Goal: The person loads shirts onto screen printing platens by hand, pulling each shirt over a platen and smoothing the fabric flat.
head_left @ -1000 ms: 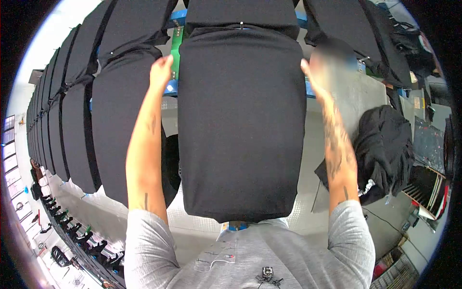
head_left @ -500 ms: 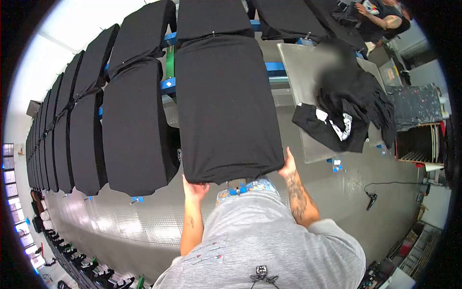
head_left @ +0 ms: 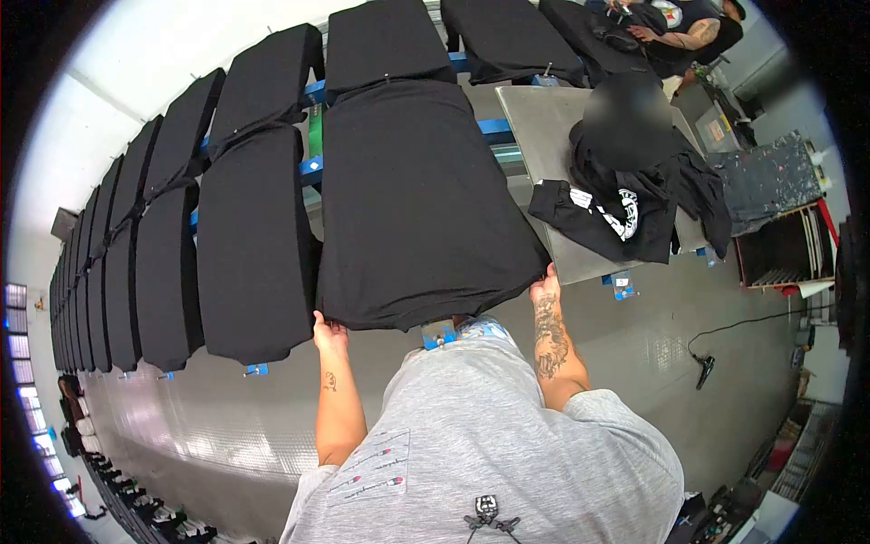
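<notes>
A black garment [head_left: 408, 199] is stretched over the flat board straight in front of me, with light wrinkles along its near edge. My left hand [head_left: 330, 333] pinches the cloth at the near left corner. At the near right corner my right hand [head_left: 545, 286] grips the same cloth, which is pulled out sideways to a point there. Under the near edge, between my hands, a blue bracket [head_left: 439, 335] shows. The undersides of the corners, where some fingertips lie, are hidden.
More boards covered in black cloth [head_left: 254, 245] run off to the left and behind. On the right, a bare metal board [head_left: 535, 136] bears a heap of black garments [head_left: 625, 199] with white print. Another person [head_left: 693, 36] is at the back right. A cable tool [head_left: 704, 370] is at the lower right.
Both hands have come from the far sides of the board to its near corners. They have since spread apart, drawing the near edge wider. The view has swung toward the right.
</notes>
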The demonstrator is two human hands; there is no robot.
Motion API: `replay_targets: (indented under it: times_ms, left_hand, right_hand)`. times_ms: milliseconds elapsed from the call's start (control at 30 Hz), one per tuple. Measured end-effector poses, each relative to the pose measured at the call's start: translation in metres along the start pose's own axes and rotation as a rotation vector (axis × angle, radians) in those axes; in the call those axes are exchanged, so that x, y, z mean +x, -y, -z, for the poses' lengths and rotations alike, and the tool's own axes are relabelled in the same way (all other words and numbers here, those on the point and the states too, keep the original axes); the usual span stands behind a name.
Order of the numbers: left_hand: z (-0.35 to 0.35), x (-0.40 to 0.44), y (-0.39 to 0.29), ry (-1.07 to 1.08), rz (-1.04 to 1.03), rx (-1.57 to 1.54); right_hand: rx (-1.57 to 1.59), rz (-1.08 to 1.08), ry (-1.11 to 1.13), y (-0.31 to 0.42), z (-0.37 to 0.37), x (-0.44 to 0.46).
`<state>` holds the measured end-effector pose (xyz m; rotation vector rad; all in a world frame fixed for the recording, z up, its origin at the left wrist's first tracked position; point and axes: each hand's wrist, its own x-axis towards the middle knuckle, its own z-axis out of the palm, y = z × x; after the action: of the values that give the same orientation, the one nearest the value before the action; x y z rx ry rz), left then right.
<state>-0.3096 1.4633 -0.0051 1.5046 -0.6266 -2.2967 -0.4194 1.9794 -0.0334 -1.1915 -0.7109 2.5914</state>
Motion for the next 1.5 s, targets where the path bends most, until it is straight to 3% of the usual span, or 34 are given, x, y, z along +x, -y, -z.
replay_targets:
  times_ms: [33,100,133,200,233,267,300,333,400,500,600,733,800,833,933,1000,1033,1133,1200,1233,1300,1500]
  left_hand:
    - [0.001,-0.001,0.001,-0.008,0.008,0.002]
    - [0.003,0.005,0.001,-0.029,0.016,0.001]
    - [0.009,0.015,-0.001,0.067,0.081,-0.008]
    - [0.012,0.022,0.003,0.195,0.092,-0.041]
    - [0.008,0.009,0.001,0.193,0.086,-0.083]
    - [0.013,0.015,0.004,0.094,0.056,-0.097]
    - [0.006,0.001,0.001,0.041,0.055,-0.112]
    - [0.003,-0.005,-0.001,-0.05,0.031,-0.089]
    - [-0.005,-0.011,-0.001,-0.202,-0.026,-0.093]
    - [-0.012,-0.01,0.0,-0.275,-0.11,-0.215]
    - [-0.015,-0.003,0.002,-0.302,-0.157,-0.319]
    - [-0.018,0.011,0.005,-0.257,-0.138,-0.43]
    - [0.005,0.049,0.017,-0.336,-0.13,-0.197]
    - [-0.01,0.015,0.011,-0.399,-0.204,-0.042]
    - [0.017,0.028,0.02,-0.151,-0.238,0.206]
    - [0.012,-0.018,0.015,-0.074,-0.378,0.59]
    - [0.018,-0.014,0.023,0.032,-0.465,0.548]
    - [0.006,-0.051,0.015,0.185,-0.375,0.939]
    - [-0.002,-0.056,0.001,0.161,-0.677,1.375]
    - [-0.01,-0.069,-0.009,0.145,-0.628,1.522]
    - [-0.012,-0.065,-0.013,0.215,-0.526,1.502]
    - [-0.012,-0.065,-0.021,0.322,-0.35,1.292]
  right_hand:
    - [0.018,0.001,0.034,-0.001,0.005,0.007]
    - [0.003,0.013,-0.141,0.004,-0.005,0.001]
    - [-0.014,0.012,-0.226,0.003,-0.012,-0.003]
    - [-0.06,-0.077,-0.062,0.002,0.002,0.018]
    - [-0.07,-0.086,-0.091,0.001,0.012,0.037]
    - [-0.062,-0.156,-0.076,0.006,-0.013,0.001]
    - [-0.147,-0.09,-0.094,0.005,-0.019,-0.006]
    - [-0.24,-0.016,-0.071,0.006,-0.009,0.003]
    - [-0.213,-0.089,-0.047,0.008,-0.004,0.011]
    - [-0.152,-0.158,-0.038,0.018,0.005,0.014]
    - [-0.299,-0.06,-0.051,0.015,0.02,0.023]
    - [-0.421,-0.146,0.133,0.017,0.028,0.022]
    - [-0.632,-0.303,0.022,0.02,0.043,0.04]
    - [-0.777,-0.255,0.018,0.024,0.038,0.02]
    - [-1.107,-0.001,0.026,0.021,-0.013,-0.07]
    - [-1.124,0.044,0.197,0.024,-0.021,-0.097]
    - [-1.17,0.08,0.265,0.022,-0.02,-0.102]
    - [-1.311,0.201,0.341,0.011,-0.011,-0.097]
    - [-1.521,0.36,0.283,0.011,-0.016,-0.092]
    - [-1.61,0.431,0.295,0.013,-0.02,-0.091]
    - [-1.793,0.563,0.315,0.022,-0.031,-0.099]
    - [-1.583,0.125,0.264,0.03,-0.051,-0.097]
